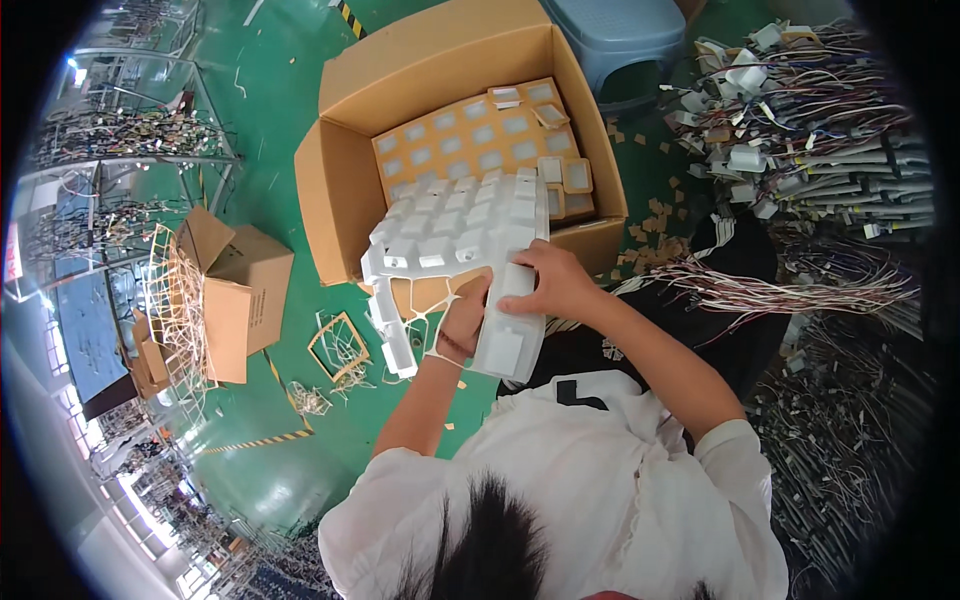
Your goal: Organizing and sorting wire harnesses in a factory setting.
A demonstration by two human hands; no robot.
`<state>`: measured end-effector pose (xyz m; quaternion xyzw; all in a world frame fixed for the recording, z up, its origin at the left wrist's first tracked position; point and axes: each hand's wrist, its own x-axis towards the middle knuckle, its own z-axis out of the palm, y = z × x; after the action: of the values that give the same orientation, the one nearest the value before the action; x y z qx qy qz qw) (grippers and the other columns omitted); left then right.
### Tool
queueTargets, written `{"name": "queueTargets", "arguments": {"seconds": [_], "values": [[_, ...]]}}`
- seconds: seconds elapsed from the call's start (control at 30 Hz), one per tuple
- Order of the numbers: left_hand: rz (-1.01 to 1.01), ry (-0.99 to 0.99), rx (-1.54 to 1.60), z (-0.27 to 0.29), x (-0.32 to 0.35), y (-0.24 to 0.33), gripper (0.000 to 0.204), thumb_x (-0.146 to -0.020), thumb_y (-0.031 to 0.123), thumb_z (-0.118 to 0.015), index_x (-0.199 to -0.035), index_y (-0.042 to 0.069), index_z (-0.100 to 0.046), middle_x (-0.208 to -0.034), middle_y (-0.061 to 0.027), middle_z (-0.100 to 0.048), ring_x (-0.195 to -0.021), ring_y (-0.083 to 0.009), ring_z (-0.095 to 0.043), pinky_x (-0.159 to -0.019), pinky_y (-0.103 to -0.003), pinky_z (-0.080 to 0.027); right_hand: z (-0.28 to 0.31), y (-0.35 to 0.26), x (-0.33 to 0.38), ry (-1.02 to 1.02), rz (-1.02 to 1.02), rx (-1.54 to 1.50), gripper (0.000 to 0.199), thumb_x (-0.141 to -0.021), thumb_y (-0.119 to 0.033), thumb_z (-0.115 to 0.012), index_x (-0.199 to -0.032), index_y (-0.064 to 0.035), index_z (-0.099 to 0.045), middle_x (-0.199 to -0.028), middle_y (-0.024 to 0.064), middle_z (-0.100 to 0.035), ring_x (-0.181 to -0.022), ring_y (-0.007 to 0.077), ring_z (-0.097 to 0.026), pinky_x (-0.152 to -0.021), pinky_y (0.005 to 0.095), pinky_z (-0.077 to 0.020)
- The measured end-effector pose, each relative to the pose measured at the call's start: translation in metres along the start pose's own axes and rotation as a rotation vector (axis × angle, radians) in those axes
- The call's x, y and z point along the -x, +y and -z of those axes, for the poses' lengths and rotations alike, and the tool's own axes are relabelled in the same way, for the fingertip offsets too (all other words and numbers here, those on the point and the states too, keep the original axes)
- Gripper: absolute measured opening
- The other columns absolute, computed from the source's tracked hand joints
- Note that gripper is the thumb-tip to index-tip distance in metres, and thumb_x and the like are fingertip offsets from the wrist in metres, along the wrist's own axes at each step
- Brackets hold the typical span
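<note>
A white, foam-like sheet [455, 215] with rows of raised rectangular blocks is tilted over the open cardboard box, with a ragged gap of thin white strips near me. My right hand [555, 283] pinches a block on the sheet's right-hand strip, thumb and fingers bent round it. Against the inner side of that strip is my left hand [465, 322], its fingers partly hidden behind the sheet as it grips the edge. Thin white strips hang by my left wrist.
The big cardboard box [345, 195] holds brown cardboard sheets with pale rectangular pads. Left stands a smaller box [262, 290] with white netted scraps. Cable bundles [800, 130] pile up at right. A blue stool [620, 45] stands behind. Scraps litter the green floor [275, 120].
</note>
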<state>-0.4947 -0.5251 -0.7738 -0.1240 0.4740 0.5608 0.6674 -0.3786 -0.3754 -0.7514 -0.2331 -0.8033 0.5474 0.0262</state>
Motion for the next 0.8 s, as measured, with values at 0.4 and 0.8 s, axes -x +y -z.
{"name": "queueTargets", "arguments": {"seconds": [0.4, 0.8], "values": [[-0.101, -0.038, -0.23, -0.005, 0.027, 0.023, 0.047, -0.098, 0.04, -0.037, -0.121, 0.003, -0.054, -0.065, 0.0031, -0.05, -0.055, -0.0062, -0.046, -0.053, -0.02, -0.041, 0.064, 0.022, -0.013, 0.057, -0.529, -1.209, 0.052, -0.087, -0.055, -0.043, -0.105, -0.0084, -0.057, -0.078, 0.0026, -0.063, -0.058, 0.0109, -0.059, -0.048, 0.0256, -0.0503], [0.03, -0.228, -0.176, 0.018, 0.046, 0.029, 0.029, -0.093, 0.028, -0.041, -0.072, 0.008, -0.047, -0.075, -0.0113, -0.062, -0.072, -0.017, -0.055, -0.068, -0.029, -0.045, 0.139, -0.038, -0.048, 0.721, 0.109, -0.29, 0.058, -0.078, -0.033, -0.072, -0.119, 0.0034, -0.053, -0.109, 0.011, -0.053, -0.078, 0.0127, -0.056, -0.064, 0.0225, -0.0477]]}}
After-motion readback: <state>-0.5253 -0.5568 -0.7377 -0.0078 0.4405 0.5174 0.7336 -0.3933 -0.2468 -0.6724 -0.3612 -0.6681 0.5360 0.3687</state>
